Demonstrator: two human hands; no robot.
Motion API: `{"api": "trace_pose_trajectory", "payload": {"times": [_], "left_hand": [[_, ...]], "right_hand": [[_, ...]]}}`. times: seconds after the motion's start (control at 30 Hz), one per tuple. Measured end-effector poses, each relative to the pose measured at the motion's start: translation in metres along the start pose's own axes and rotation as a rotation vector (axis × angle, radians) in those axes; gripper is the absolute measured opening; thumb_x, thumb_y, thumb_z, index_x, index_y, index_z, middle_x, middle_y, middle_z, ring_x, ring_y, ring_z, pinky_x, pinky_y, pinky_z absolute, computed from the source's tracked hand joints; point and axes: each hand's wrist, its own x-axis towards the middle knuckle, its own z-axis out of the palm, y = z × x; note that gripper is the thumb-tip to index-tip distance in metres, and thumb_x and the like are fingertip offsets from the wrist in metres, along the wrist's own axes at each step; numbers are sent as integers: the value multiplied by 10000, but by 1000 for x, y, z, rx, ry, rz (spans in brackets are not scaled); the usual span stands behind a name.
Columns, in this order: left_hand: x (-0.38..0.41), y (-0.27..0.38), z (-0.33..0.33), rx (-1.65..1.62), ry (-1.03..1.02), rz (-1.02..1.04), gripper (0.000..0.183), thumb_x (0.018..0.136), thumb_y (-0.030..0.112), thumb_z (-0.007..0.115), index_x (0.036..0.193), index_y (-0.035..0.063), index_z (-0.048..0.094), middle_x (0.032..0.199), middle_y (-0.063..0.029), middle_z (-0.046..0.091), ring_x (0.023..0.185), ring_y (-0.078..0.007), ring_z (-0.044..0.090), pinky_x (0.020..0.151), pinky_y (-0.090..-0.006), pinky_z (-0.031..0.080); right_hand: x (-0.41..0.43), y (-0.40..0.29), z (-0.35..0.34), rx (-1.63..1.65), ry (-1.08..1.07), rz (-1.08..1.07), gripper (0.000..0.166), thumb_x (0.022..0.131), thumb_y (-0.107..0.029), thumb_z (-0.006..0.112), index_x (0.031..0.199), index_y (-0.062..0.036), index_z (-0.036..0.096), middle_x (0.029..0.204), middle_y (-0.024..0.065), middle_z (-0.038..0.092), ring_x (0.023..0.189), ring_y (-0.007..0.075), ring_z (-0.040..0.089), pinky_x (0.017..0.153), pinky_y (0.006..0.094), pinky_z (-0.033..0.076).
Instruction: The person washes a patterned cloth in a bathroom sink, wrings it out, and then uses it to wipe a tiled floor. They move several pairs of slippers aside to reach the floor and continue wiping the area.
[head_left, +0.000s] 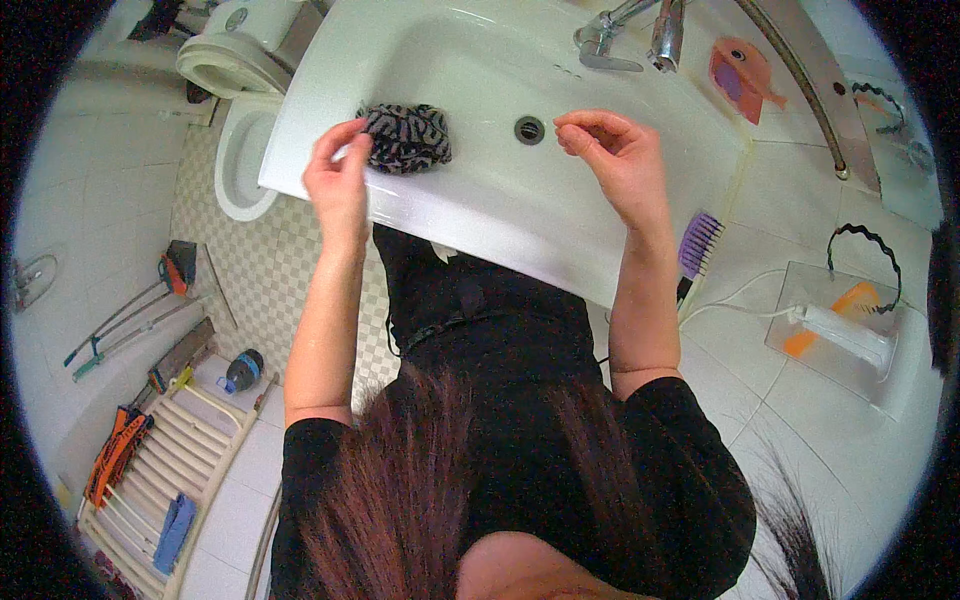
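A bundled fabric item, black and grey with a zebra-like print, lies on the left part of the white washbasin, near its front rim. My left hand is at the left end of this bundle, thumb and fingers bent. Whether the fingertips pinch the cloth or only hover over its edge, I cannot tell. To the right of the metal drain, my right hand is held above the basin. Its thumb meets the curled fingers, and nothing shows between them.
A chrome faucet stands at the basin's back. A purple hairbrush lies along its right side. A shelf on the right wall holds an orange comb. At left are a toilet and a slatted towel radiator.
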Motion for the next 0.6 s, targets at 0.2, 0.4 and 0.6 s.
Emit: {"api": "trace_pose_trajectory", "payload": {"times": [0.2,0.4,0.6], "left_hand": [[5,-2,-11,148,232,135,149,832,124,671,962,51,664,949,-27,630,887,-124,564,783,-281,431],[-40,42,47,272,-107,500,121,762,57,726,871,40,676,928,-74,596,927,-189,563,843,-287,429],[-45,58,76,227,-146,614,133,710,115,751,822,105,681,877,-49,557,848,-212,525,762,-323,375]], "right_hand": [[0,-4,5,78,47,22,159,837,-138,683,937,-16,708,822,44,694,743,88,620,685,232,495],[11,-6,13,726,-44,124,164,889,-109,626,1025,-23,659,934,56,665,838,140,615,766,287,514],[20,-4,12,1394,-180,261,152,925,-120,571,1056,-69,631,971,49,639,877,165,595,811,316,508]]}}
